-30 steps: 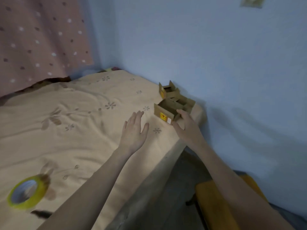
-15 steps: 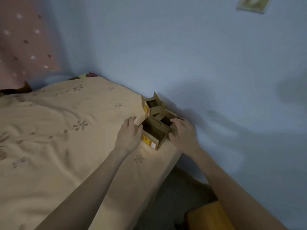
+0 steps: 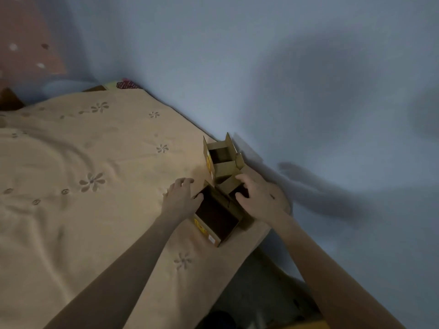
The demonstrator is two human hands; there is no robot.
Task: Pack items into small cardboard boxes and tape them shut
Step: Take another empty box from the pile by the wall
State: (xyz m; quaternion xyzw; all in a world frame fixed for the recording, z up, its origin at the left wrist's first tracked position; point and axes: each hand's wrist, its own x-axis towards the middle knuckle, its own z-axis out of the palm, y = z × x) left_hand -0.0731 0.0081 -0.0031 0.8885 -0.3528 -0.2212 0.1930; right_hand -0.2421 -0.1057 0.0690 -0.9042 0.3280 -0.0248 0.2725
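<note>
Three small open cardboard boxes sit at the bed's right edge by the wall. The nearest box (image 3: 215, 227) is open-topped, dark inside, with a yellow label on its front. My left hand (image 3: 181, 199) holds its left wall, thumb over the rim. My right hand (image 3: 260, 201) grips the middle box (image 3: 229, 186), fingers curled over its flaps and hiding most of it. The farthest box (image 3: 219, 157) stands open with its flaps up. No items show inside any box.
A beige bedspread (image 3: 95, 181) with flower stitching covers the bed. A blue wall (image 3: 285, 91) runs close behind the boxes. The dark floor (image 3: 249, 293) lies below the bed's right edge, and a yellow object (image 3: 306, 326) peeks in at the bottom.
Both hands reached the boxes and took hold of them. The view swung right, so the yellow tape roll on the bedspread has left the frame.
</note>
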